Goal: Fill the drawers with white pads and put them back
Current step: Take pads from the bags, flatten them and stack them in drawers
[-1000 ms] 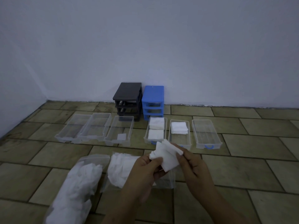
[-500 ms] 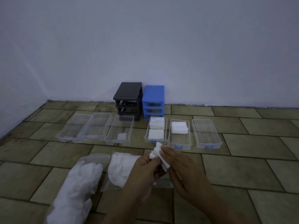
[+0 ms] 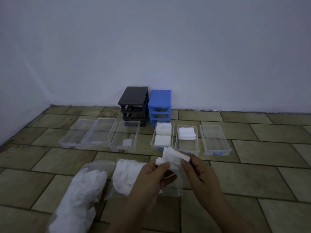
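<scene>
I hold a small stack of white pads (image 3: 171,157) between my left hand (image 3: 154,175) and my right hand (image 3: 200,174), just in front of the drawers. Several clear drawers lie in a row on the tiled floor. A blue-handled drawer (image 3: 153,140) holds two pad stacks. The drawer to its right (image 3: 197,140) has one stack at its far end. The rightmost drawer (image 3: 206,140) is bare. Three clear drawers on the left (image 3: 113,132) are bare except one pad in the third. A black frame (image 3: 134,105) and a blue frame (image 3: 159,106) stand against the wall.
Two clear plastic bags of loose white pads lie near me: one at the lower left (image 3: 80,195), one under my left hand (image 3: 126,175). A pale wall runs behind the frames, with a corner at the left. Tiled floor stretches to the right.
My right hand slid over the pad stack toward my left hand, then drew back to the stack's right edge. The stack now sits squarer between both hands.
</scene>
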